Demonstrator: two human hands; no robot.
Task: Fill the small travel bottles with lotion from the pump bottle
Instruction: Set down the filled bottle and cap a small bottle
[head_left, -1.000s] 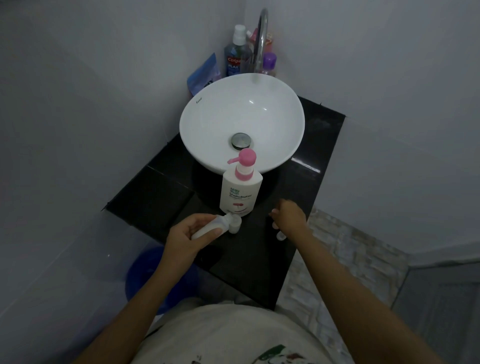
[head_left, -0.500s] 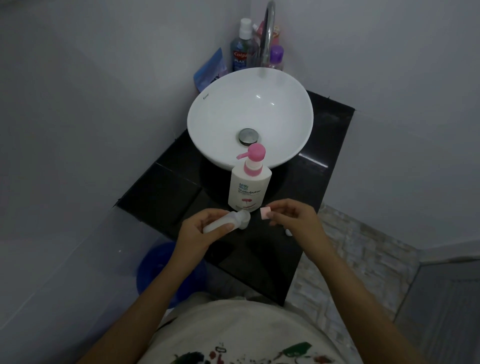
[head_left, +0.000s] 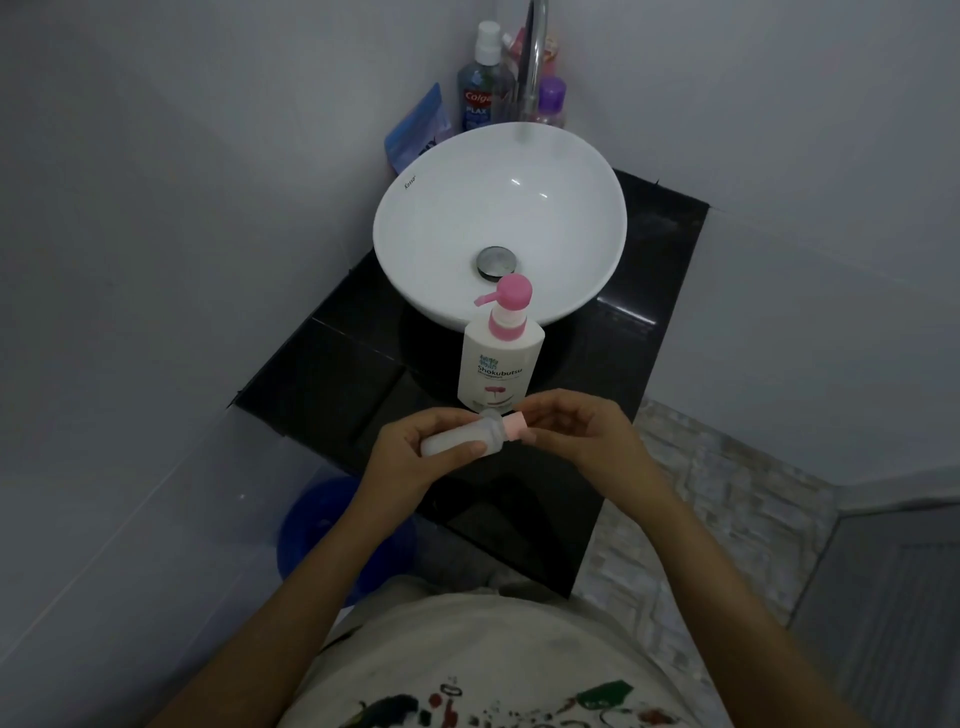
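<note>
A white pump bottle (head_left: 497, 366) with a pink pump head stands upright on the black counter (head_left: 332, 384), just in front of the basin. My left hand (head_left: 415, 457) grips a small white travel bottle (head_left: 462, 439), held on its side with its mouth pointing right. My right hand (head_left: 587, 439) pinches a small pink cap (head_left: 514, 427) and holds it against the bottle's mouth. Both hands hover over the counter's front part, just below the pump bottle.
A white round basin (head_left: 498, 223) with a metal drain fills the back of the counter. A chrome tap (head_left: 535, 57), a mouthwash bottle (head_left: 480, 88), a purple-capped bottle (head_left: 550, 104) and a blue pouch (head_left: 415, 130) stand behind it. A blue bucket (head_left: 322, 525) sits on the floor at the left.
My right hand lifted a pink cap off the counter's right side and brought it left to the travel bottle's mouth. The camera view shifted slightly.
</note>
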